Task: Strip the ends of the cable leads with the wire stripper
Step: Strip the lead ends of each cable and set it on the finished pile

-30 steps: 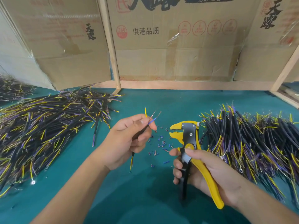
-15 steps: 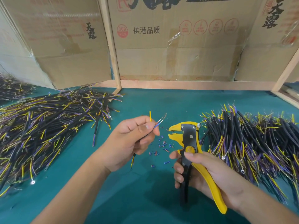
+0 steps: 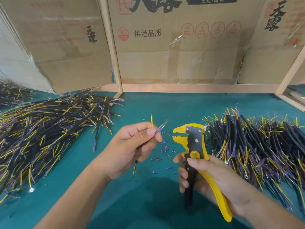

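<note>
A: What's closest?
B: Green tabletop [image 3: 115, 204], blue bits of insulation [image 3: 165, 151] scattered mid-table, cable piles left [image 3: 49, 129] and right [image 3: 255, 142], cardboard boxes [image 3: 173, 47] behind.
A: Anything hidden?
B: The cable [image 3: 159, 128] mostly sits inside the left hand [image 3: 132, 146], which pinches it; only the leads poke out.
A: And the stripper?
B: The right hand [image 3: 212, 180] grips the wire stripper [image 3: 194, 142], jaws apart, just right of the leads, not touching.

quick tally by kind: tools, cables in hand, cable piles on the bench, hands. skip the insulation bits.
Wire stripper: 1, gripped by the right hand
Cable in hand: 1, pinched by the left hand
Cable piles: 3, left pile, right pile, far-left pile
Hands: 2
Total: 7
</note>
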Motion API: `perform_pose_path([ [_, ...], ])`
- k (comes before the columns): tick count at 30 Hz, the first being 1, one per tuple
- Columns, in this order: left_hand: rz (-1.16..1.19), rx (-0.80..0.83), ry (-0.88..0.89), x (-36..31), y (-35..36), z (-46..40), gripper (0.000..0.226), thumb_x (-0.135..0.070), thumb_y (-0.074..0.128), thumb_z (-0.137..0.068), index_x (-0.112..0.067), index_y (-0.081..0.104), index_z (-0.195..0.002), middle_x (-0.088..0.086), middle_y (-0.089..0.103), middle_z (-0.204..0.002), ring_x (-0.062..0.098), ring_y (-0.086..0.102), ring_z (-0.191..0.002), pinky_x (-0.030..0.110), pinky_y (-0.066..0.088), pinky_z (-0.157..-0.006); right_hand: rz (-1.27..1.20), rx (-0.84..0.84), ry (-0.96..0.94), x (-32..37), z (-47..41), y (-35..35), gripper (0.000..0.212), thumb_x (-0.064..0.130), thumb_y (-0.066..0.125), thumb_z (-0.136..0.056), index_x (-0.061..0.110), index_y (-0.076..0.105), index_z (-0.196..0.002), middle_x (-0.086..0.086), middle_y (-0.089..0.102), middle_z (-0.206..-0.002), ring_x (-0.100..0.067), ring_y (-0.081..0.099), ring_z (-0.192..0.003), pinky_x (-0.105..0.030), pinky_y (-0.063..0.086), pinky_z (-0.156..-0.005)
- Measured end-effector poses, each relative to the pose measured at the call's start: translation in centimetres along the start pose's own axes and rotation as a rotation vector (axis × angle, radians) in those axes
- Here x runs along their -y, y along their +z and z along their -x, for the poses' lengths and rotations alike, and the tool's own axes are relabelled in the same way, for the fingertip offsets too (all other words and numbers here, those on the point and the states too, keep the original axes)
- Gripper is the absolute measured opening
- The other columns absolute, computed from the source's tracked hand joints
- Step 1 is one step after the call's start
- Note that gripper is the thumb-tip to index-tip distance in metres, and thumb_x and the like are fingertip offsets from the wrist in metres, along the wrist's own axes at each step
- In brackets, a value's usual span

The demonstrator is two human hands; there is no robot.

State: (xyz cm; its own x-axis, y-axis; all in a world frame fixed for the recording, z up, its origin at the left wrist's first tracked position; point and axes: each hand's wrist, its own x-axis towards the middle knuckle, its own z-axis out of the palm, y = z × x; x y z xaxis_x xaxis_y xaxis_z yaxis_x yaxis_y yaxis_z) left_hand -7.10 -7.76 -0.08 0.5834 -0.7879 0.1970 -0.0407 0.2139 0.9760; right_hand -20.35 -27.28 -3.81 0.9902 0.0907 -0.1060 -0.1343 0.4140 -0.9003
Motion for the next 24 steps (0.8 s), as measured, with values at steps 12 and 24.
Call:
perform_pose_path([
  [12, 0.008, -0.016, 0.043, -0.1, 0.0, -0.1, 0.024, -0.034, 0.057, -0.092, -0.018, 0.076, -0.092, -0.004, 0.041, -0.059, 0.009, 0.02, -0.048, 0.02, 0.019, -0.046, 0.506, -0.032, -0.024, 2.3, 1.9, 0.7, 0.046, 0.054, 0.063, -0.073, 0.033, 0.07, -0.113, -0.002, 0.056, -0.083, -0.016, 0.053, -0.078, -0.036, 0.047, -0.078],
  [24, 0.097, -0.255, -0.052, -0.1, 1.6, -2.6, 0.032, -0.037, 0.069, -0.084, -0.008, 0.079, -0.097, -0.003, 0.047, -0.069, 0.011, 0.034, -0.056, 0.02, 0.028, -0.051, 1.635, -0.124, 0.024, -0.5, 1.5, 0.8, 0.062, 0.068, 0.052, -0.087, 0.031, 0.042, -0.137, 0.012, 0.047, -0.123, -0.013, 0.044, -0.119, -0.032, 0.039, -0.103],
])
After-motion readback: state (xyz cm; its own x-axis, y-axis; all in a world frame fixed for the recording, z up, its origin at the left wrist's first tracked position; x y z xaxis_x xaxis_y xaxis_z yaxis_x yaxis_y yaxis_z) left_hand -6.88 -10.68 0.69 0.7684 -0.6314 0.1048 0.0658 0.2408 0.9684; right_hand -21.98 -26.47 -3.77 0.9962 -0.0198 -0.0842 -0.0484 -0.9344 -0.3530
